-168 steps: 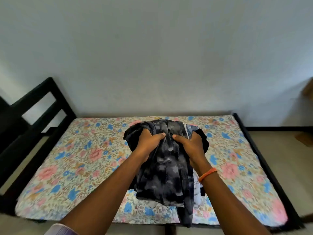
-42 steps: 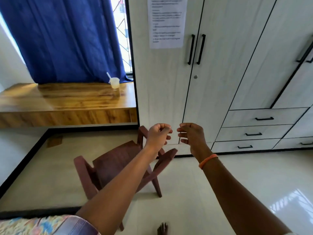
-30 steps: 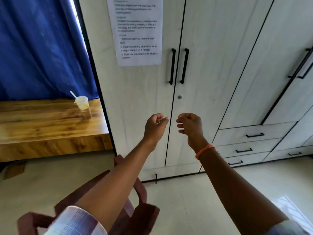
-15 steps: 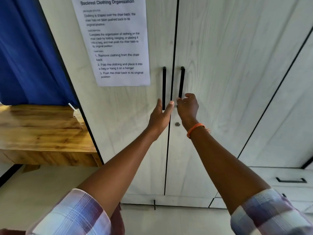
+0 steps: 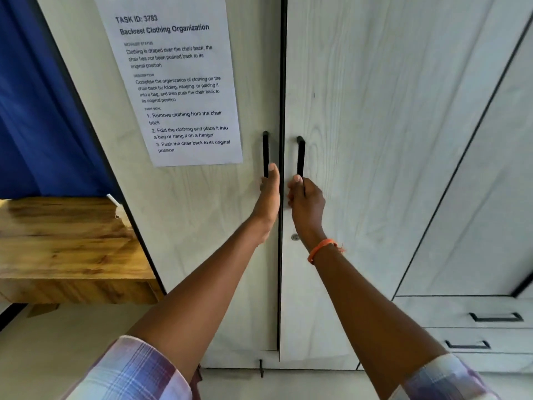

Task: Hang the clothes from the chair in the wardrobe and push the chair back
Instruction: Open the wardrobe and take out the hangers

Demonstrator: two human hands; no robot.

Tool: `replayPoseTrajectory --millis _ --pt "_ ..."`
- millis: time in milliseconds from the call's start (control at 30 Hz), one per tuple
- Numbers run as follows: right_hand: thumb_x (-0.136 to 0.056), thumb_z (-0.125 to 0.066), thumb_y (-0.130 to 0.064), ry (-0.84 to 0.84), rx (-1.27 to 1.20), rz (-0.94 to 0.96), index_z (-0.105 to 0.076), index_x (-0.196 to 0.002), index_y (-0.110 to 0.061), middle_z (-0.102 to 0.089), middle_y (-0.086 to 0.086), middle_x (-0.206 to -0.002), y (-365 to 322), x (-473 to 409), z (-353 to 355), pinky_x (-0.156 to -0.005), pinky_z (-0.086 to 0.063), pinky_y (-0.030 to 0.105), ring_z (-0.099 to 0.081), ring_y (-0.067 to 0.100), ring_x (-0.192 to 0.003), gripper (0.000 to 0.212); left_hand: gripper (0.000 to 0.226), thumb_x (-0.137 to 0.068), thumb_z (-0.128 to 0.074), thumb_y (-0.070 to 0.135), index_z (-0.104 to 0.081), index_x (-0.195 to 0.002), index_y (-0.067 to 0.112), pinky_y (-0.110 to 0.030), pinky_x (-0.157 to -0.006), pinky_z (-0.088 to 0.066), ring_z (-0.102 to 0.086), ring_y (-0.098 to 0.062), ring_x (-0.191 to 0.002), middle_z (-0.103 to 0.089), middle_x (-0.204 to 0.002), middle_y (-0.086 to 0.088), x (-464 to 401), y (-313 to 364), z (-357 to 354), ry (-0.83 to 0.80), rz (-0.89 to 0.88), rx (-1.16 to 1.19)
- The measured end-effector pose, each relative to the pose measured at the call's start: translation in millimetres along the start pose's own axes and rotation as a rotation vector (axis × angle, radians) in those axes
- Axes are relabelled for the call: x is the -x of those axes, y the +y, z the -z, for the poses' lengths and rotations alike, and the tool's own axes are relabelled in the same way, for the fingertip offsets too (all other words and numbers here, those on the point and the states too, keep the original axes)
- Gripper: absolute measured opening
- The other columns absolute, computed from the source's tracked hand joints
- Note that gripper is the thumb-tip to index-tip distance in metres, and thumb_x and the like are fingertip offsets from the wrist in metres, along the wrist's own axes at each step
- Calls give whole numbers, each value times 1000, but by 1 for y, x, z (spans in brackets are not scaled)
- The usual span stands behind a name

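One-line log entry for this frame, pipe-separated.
phase: opening wardrobe | left hand: on left door handle | right hand: gripping right door handle | doors: closed | clothes, chair: not visible

Pale woodgrain wardrobe (image 5: 375,140) — doors shut, black handles (image 5: 300,155)

Bright, even daylight, soft shadows; wide-angle bending at edges, slight motion blur.

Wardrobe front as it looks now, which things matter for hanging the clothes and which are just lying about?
Part of the job:
- left door handle, gripped by the left hand
- right door handle, gripped by the right hand
- wardrobe doors, not yet open

Just there:
- task sheet taped to the left door
- wooden desk
- blue curtain
- drawers
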State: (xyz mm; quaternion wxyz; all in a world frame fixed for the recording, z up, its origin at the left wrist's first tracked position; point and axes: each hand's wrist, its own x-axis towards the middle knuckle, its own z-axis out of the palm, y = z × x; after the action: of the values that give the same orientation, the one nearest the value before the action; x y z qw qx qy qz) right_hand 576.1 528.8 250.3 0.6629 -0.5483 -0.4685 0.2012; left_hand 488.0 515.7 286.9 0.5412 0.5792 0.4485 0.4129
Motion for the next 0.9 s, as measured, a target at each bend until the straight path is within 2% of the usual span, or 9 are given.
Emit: replayPoseTrajectory --millis 67,133,167,267,367,467,600,800,900 --pt "-105 -43 -34 31 1 17 -63 -80 -14 -60 -3 -68 -3 21 11 -57 -46 20 -56 6 -60 37 112 -70 -16 92 -23 -156 21 -36 -122 -11 -19 -13 -149 -19 -164 -1 6 -1 0 -12 -12 45" --pt "-105 -43 -31 77 -10 36 -60 -76 -16 -58 -4 -66 -11 43 22 -55 -43 18 -52 3 -58 37 85 -89 -19 79 -60 -129 16 -23 -102 -38 -58 -8 -115 -61 -130 -1 20 -3 -6 -38 -68 18" --pt "-105 -43 -30 108 -4 46 -59 -75 -17 -57 -4 -65 -15 53 27 -55 -42 18 -51 2 -58 36 73 -96 -21 70 -67 -109 14 -21 -90 -44 -62 -7 -97 -67 -110 -2 27 -3 -11 -42 -94 -20" --pt "-105 -40 -35 199 51 58 -60 -81 -11 -60 4 -71 -21 79 40 -58 -44 25 -54 9 -63 39 52 -101 -39 51 -65 -95 6 -17 -76 -48 -63 -10 -83 -68 -87 -4 47 -11 -21 64 -187 -37" --pt "-102 -47 -38 343 63 63 -64 -95 -18 -64 1 -81 -26 101 54 -67 -57 37 -63 16 -74 27 21 -102 -51 34 -68 -96 22 -2 -60 -42 -63 2 -75 -65 -80 16 67 -19 -26 51 -311 -75" --pt "-98 -58 -25 540 108 72 -59 -118 -21 -64 -2 -88 -36 124 73 -71 -56 31 -64 11 -79 20 17 -102 -52 31 -69 -105 30 -1 -62 -44 -63 14 -78 -66 -85 28 86 -26 -31 -41 -340 -26" --pt "-94 -59 -12 698 369 309 -60 -111 -20 -52 -7 -107 -46 155 79 -81 -50 40 -53 15 -98 19 25 -104 -47 23 -73 -105 20 -24 -79 -57 -71 -13 -93 -75 -98 4 103 -25 -39 -240 -241 212" --pt "-90 -56 2 578 443 537 -62 -101 -4 -53 6 -103 -57 168 55 -75 -50 36 -54 20 -93 14 47 -107 -29 38 -68 -98 12 -28 -82 -51 -67 -17 -90 -72 -93 -7 106 -31 -32 -593 13 357" --pt "-90 -58 -5 513 504 440 -58 -108 -12 -51 0 -108 -44 161 52 -80 -50 37 -52 18 -97 19 40 -105 -41 37 -71 -95 14 -31 -74 -55 -71 -21 -86 -74 -90 -7 92 -44 -9 -391 -45 64"
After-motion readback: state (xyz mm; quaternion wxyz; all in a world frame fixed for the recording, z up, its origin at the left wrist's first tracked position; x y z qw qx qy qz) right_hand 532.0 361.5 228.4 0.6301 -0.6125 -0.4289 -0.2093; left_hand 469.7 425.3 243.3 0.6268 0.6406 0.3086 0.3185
